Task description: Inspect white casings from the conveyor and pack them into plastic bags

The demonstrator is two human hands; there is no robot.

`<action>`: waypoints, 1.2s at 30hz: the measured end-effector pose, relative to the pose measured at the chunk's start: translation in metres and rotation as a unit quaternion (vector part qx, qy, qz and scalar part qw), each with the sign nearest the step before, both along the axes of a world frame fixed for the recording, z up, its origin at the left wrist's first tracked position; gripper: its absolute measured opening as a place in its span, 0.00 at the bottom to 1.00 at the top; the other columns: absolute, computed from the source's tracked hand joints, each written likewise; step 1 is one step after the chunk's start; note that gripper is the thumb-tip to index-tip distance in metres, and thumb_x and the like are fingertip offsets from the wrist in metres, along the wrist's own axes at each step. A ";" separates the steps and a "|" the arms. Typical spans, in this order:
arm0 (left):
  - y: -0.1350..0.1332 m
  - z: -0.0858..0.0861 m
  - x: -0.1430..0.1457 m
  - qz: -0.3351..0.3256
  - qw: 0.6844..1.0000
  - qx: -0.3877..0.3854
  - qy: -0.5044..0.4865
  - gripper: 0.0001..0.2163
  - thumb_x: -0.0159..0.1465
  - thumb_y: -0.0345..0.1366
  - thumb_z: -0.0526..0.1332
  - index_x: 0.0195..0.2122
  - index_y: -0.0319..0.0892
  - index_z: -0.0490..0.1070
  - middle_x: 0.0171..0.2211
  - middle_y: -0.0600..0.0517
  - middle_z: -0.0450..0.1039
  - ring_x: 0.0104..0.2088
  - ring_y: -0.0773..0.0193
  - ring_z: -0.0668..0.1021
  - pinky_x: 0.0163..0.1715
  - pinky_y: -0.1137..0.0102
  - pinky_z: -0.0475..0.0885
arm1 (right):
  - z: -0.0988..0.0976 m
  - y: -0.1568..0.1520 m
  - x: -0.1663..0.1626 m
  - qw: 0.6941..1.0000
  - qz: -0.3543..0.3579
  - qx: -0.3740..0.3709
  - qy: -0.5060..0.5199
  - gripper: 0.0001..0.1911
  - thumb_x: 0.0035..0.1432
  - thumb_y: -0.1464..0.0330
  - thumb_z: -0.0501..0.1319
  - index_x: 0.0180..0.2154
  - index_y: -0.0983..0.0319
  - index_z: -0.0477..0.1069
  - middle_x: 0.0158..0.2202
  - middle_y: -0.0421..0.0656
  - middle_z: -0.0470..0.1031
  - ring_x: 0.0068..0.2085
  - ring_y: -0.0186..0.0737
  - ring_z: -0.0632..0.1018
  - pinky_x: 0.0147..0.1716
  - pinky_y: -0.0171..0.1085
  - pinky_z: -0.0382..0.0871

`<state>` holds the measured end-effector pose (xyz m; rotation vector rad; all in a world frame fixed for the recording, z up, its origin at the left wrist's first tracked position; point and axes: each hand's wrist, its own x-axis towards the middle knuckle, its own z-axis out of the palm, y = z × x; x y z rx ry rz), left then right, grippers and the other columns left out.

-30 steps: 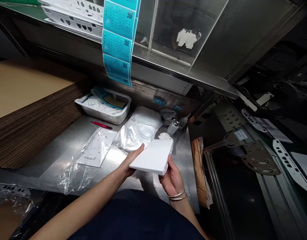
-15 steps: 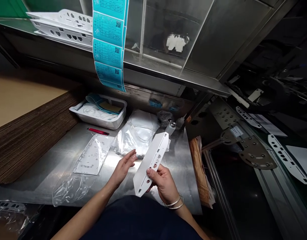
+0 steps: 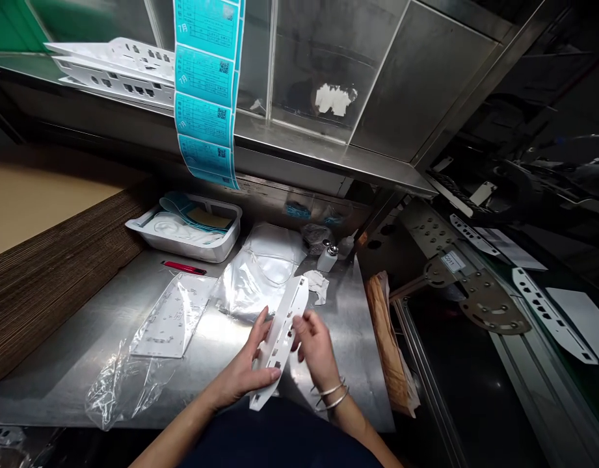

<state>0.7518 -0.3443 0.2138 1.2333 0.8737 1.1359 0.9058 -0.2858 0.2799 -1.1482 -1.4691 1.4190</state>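
I hold a white flat panel [image 3: 285, 325] with port cut-outs along its edge, turned on edge above the steel table [image 3: 75, 364]. My left hand [image 3: 245, 367] grips its lower part, thumb across the slotted side. My right hand [image 3: 313, 344] pinches the panel's right side near the middle; bangles ring that wrist. A bagged white plate [image 3: 170, 315] lies to the left, and a heap of clear bags [image 3: 260, 270] sits just behind the panel.
A white tray [image 3: 147, 235] of label scraps, a red knife [image 3: 185, 267], a small bottle [image 3: 327, 255] and a crumpled tissue [image 3: 319, 285] lie at the back. Blue labels [image 3: 204, 84] hang from the shelf. Cardboard stack [image 3: 45, 273] left; machine plates [image 3: 475, 292] right.
The panel went from flat to standing on its edge and came closer to me. My left hand let go briefly, then took the lower part again.
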 end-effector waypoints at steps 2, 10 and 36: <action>-0.002 -0.002 -0.001 -0.008 1.000 0.005 0.018 0.50 0.56 0.51 0.63 0.66 0.52 0.22 0.66 0.43 0.40 0.65 0.46 0.48 0.60 0.49 0.47 | 0.006 0.017 0.001 0.997 -0.061 0.015 0.040 0.20 0.54 0.52 0.61 0.41 0.61 0.66 0.22 0.34 0.64 0.20 0.28 0.66 0.12 0.25 0.52; -0.007 0.001 -0.005 -0.005 0.997 -0.037 -0.063 0.52 0.53 0.46 0.64 0.66 0.50 0.23 0.66 0.42 0.43 0.65 0.47 0.48 0.60 0.51 0.46 | 0.013 0.062 -0.001 0.992 -0.066 0.063 0.083 0.20 0.52 0.53 0.62 0.23 0.62 0.63 0.14 0.32 0.58 0.16 0.25 0.56 0.14 0.27 0.47; -0.042 0.009 -0.040 -0.055 0.825 -0.100 -0.553 0.40 0.51 0.58 0.52 0.61 0.38 0.55 0.58 0.36 0.62 0.62 0.39 0.58 0.47 0.53 0.67 | 0.017 0.074 -0.061 0.949 0.087 0.300 -0.040 0.08 0.57 0.63 0.61 0.34 0.59 0.76 0.34 0.43 0.73 0.38 0.39 0.73 0.40 0.38 0.66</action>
